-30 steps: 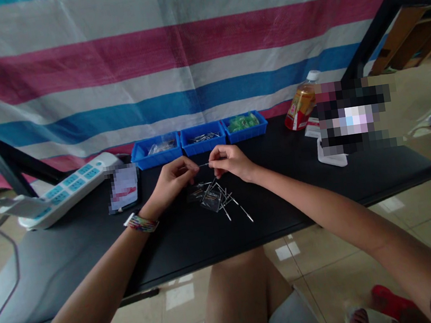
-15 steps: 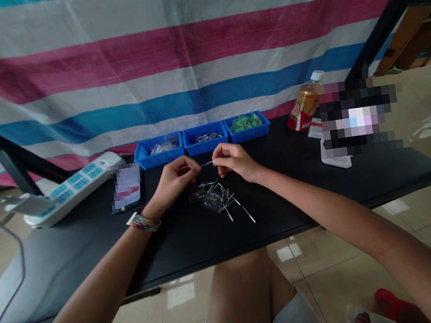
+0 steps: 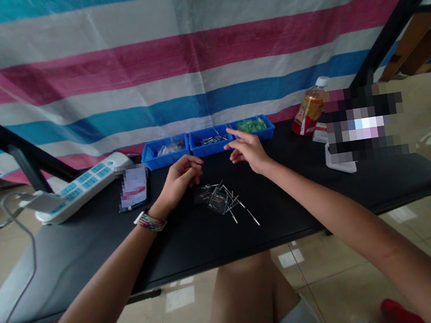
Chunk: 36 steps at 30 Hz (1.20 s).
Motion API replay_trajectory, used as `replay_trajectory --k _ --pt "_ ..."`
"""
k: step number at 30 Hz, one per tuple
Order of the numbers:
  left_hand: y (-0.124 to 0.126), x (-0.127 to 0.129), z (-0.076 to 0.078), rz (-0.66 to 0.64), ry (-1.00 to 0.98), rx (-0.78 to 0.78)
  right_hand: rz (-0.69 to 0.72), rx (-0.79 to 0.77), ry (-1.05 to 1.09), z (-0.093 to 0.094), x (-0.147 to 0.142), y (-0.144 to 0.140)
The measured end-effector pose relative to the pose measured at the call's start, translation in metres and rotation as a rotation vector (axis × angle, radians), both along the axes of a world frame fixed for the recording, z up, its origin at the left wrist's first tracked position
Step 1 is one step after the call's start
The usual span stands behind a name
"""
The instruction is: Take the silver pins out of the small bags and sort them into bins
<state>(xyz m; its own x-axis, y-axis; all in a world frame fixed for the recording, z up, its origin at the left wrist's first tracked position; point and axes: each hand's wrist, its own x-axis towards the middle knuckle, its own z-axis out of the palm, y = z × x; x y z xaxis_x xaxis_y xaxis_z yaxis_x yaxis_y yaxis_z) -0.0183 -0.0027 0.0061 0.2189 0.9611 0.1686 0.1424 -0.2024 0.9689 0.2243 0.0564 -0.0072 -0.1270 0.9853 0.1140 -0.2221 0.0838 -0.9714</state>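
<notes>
**Metal pins on the black desk, both hands just above them**

Metal pins lie in a loose heap on the black desk, mixed with a small clear bag, just in front of both hands. The right hand hovers over the desk behind the heap, fingers spread and loose, index finger stretched toward the trays, nothing visible in its grip. The left hand rests near the heap's left edge, fingers curled inward with thumb and fingertips pinched together; whether something thin sits between them is too small to tell. A striped band wraps that wrist.

Behind the hands stand three blue trays side by side: the left tray holds clear plastic bags, the middle tray holds more metal pieces, and the right tray holds green parts. The right index fingertip points between the middle and right trays.

Further out, a white power strip lies at the left, with a blurred-out card beside it. A bottle of amber drink stands at the right, next to a white stand whose upper part is blurred out. A striped tarp hangs behind the desk.
</notes>
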Motion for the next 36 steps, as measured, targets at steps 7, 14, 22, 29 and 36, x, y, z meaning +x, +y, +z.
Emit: replay_trajectory --k 7,14,22,29,36 --pt "-0.002 0.000 0.003 -0.011 0.022 0.012 0.191 0.246 -0.355 -0.007 0.000 -0.011" --pt "-0.001 -0.002 0.000 -0.033 0.045 0.019 0.406 0.686 -0.765 -0.007 -0.011 -0.033" --pt "0.000 -0.002 -0.002 -0.038 0.078 -0.003 0.403 0.694 -0.879 -0.009 -0.010 -0.030" --pt "0.000 0.000 -0.003 -0.037 0.087 -0.011 0.245 0.654 -0.952 -0.014 -0.030 -0.041" --pt "0.001 -0.001 -0.002 0.016 0.132 0.012 0.288 0.619 -0.728 -0.015 -0.027 -0.033"
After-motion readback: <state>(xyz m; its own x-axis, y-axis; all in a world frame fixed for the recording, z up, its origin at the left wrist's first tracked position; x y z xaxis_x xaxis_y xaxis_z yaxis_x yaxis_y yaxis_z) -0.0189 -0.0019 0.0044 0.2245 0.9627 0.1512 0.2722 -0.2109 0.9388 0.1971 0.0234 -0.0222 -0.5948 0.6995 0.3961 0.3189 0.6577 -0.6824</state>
